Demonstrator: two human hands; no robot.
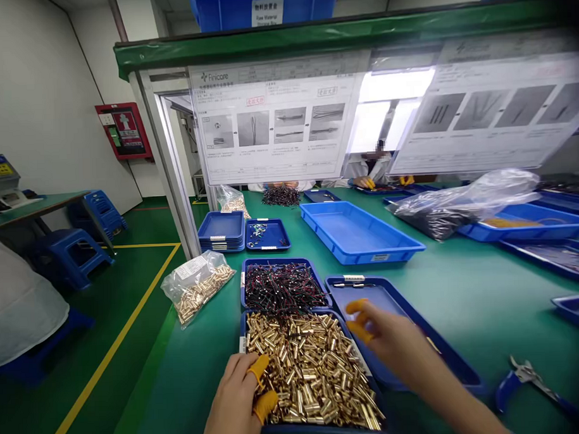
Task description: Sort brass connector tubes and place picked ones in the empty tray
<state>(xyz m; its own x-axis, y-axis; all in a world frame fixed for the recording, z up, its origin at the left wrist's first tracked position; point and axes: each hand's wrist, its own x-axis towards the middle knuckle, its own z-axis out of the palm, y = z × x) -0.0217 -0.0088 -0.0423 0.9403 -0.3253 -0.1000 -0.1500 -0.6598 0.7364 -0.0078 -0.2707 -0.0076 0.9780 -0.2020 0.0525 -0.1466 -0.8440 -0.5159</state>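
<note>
My left hand (241, 396), with orange finger cots on thumb and forefinger, rests on the near left corner of a blue tray (243, 345) heaped with brass tubes (314, 368). Its fingers curl in a pinch among the tubes. My right hand (384, 340), also with orange cots, hovers over a nearly bare blue tray (446, 351) on the right, fingers bent and slightly apart, nothing seen in them. Behind the brass tray stands a tray of dark red and black wire pieces (282, 287).
A clear bag of brass tubes (199, 286) lies to the left. A deep blue tray (361, 230), stacked small trays (221, 232) and a plastic bag (469, 201) stand further back. Blue-handled pliers (527, 376) lie at the right. A co-worker's hands (364, 183) work across the table.
</note>
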